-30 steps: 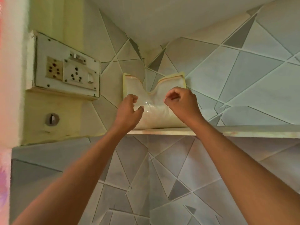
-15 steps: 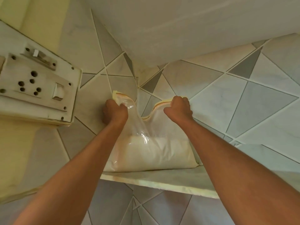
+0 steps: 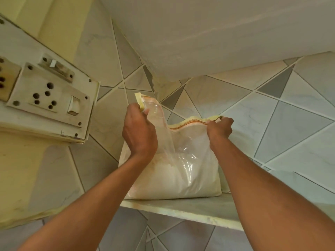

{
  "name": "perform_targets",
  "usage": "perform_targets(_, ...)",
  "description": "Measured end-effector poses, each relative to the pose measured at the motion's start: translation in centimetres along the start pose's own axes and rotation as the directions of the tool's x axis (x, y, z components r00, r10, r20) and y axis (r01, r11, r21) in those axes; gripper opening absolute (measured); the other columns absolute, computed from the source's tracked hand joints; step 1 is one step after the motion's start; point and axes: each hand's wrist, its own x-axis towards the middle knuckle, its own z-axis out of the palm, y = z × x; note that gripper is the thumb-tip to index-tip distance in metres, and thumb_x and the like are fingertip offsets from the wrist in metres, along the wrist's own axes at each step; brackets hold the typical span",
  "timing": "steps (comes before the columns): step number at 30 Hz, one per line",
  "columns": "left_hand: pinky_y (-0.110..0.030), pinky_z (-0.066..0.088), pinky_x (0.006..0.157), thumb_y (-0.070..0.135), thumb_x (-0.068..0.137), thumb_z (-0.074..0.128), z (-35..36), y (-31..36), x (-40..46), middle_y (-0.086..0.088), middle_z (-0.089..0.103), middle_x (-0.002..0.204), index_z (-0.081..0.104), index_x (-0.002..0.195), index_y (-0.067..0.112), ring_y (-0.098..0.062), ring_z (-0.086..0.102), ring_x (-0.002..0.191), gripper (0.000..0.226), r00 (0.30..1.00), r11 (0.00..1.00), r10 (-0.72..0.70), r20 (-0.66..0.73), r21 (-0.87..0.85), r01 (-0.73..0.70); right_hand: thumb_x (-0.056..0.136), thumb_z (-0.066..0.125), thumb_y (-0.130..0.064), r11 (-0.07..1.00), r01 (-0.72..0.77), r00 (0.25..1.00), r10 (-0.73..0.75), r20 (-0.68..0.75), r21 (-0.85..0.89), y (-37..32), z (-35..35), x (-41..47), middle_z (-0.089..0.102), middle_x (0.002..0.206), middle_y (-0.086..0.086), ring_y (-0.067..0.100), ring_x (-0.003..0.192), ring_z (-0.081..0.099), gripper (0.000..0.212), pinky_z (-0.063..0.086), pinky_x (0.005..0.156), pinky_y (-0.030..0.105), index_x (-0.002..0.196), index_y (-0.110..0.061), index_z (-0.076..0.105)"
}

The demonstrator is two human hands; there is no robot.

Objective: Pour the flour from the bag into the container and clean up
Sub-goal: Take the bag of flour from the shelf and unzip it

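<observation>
1. The left hand (image 3: 138, 134) is closed tight around the top left corner of the bag (image 3: 181, 171). It pulls that corner up.
2. The right hand (image 3: 219, 128) pinches the top right corner of the bag with its fingertips, right at the yellow strip.
3. The bag is clear plastic with a yellow strip (image 3: 192, 122) and a thin orange line along its top. The top edge sags down between the two hands.
4. White flour (image 3: 172, 185) fills the lower half of the bag. The upper half is see-through and crinkled.
5. The bag stands on a pale stone shelf (image 3: 190, 208), near the shelf's left end, close to the wall corner.
6. Tiles (image 3: 272, 127) with grey and white triangle shapes cover the wall behind and below the shelf.
7. On the left wall, well apart from the bag, is a switch board (image 3: 49, 98) with round plug holes and a switch.
8. A plain white slab (image 3: 208, 33) hangs over the shelf at the top.
</observation>
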Motion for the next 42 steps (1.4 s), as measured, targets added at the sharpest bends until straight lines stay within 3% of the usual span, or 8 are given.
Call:
perform_targets(3,-0.031,0.03,0.06,0.009,0.102,0.053,-1.2,2.1,0.4,-0.004,0.056,0.082,0.056,0.097,0.007,-0.019,0.046,0.068,0.006,0.995,0.996,0.094,-0.036,0.016,-0.093,0.089,0.07,-0.003,0.995,0.002,1.0,0.001,-0.025,0.102,-1.6,-2.2,-0.7,0.055,0.137,0.017,0.034,0.116,0.061,0.056,0.045,0.082,0.028,0.14,-0.008,0.046)
perform_targets(6,-0.032,0.03,0.059,0.006,0.101,0.049,-3.1,4.5,1.9,-0.006,0.056,0.078,0.055,0.093,0.006,-0.021,0.046,0.066,0.01,0.989,0.993,0.116,-0.097,0.013,-0.115,0.085,0.075,-0.002,0.983,0.053,0.999,-0.049,-0.023,0.174,-4.1,-4.1,-2.0,0.064,0.12,0.006,0.025,0.098,0.064,0.046,0.045,0.08,0.023,0.128,-0.007,0.061)
perform_targets(11,-0.032,0.028,0.064,-0.002,0.096,0.045,-8.5,9.1,5.5,-0.009,0.068,0.091,0.058,0.104,0.004,-0.021,0.046,0.072,0.016,0.979,0.999,0.035,-0.202,0.001,-0.035,0.081,0.077,0.002,0.955,0.246,0.969,-0.238,-0.063,0.166,-8.8,-7.2,-5.1,0.066,0.102,0.003,0.018,0.093,0.065,0.033,0.048,0.08,0.022,0.111,-0.009,0.068)
perform_targets(17,-0.03,0.028,0.067,-0.005,0.092,0.043,-15.6,13.7,8.1,-0.007,0.07,0.1,0.057,0.106,0.005,-0.028,0.059,0.087,0.023,0.971,0.997,0.063,-0.231,0.055,-0.051,0.075,0.081,0.0,0.931,0.28,0.959,-0.281,-0.027,0.234,-13.3,-9.5,-9.1,0.071,0.094,-0.001,0.018,0.09,0.07,0.027,0.058,0.085,0.031,0.087,-0.018,0.064)
perform_targets(21,-0.03,0.029,0.067,-0.008,0.09,0.042,-20.2,15.7,7.7,-0.007,0.072,0.101,0.057,0.107,0.006,-0.03,0.06,0.089,0.027,0.98,0.994,0.05,-0.192,0.1,-0.031,0.072,0.084,-0.002,0.917,0.271,0.956,-0.291,0.026,0.293,-14.3,-11.9,-11.9,0.074,0.095,0.002,0.012,0.082,0.068,0.025,0.059,0.079,0.029,0.091,-0.011,0.07)
perform_targets(25,-0.032,0.036,0.07,-0.013,0.083,0.037,-24.3,16.8,6.0,-0.008,0.072,0.1,0.057,0.104,0.008,-0.03,0.062,0.091,0.036,0.984,0.99,0.01,-0.178,0.141,0.015,0.068,0.085,-0.004,0.914,0.272,0.945,-0.312,0.094,0.302,-13.9,-15.5,-15.5,0.073,0.083,0.0,0.01,0.072,0.063,0.023,0.058,0.071,0.03,0.082,-0.01,0.067)
perform_targets(33,-0.033,0.039,0.071,-0.016,0.083,0.039,-30.8,18.8,-2.7,-0.005,0.066,0.089,0.054,0.1,0.006,-0.03,0.06,0.084,0.031,0.996,0.978,-0.048,-0.079,0.201,0.063,0.069,0.088,-0.007,0.941,0.177,0.958,-0.232,0.169,0.288,-8.4,-25.3,-22.5,0.075,0.087,0.0,0.016,0.081,0.072,0.029,0.062,0.081,0.039,0.09,-0.014,0.069)
perform_targets(42,-0.037,0.037,0.075,-0.005,0.09,0.042,-37.2,20.7,-16.9,0.004,0.052,0.081,0.054,0.098,0.003,-0.01,0.04,0.075,0.016,0.963,0.925,-0.254,0.091,0.315,0.214,0.067,0.088,-0.006,0.975,0.149,0.949,-0.188,0.255,0.165,-1.1,-38.6,-27.8,0.07,0.076,-0.011,0.011,0.073,0.069,0.037,0.056,0.07,0.022,0.082,-0.029,0.062)
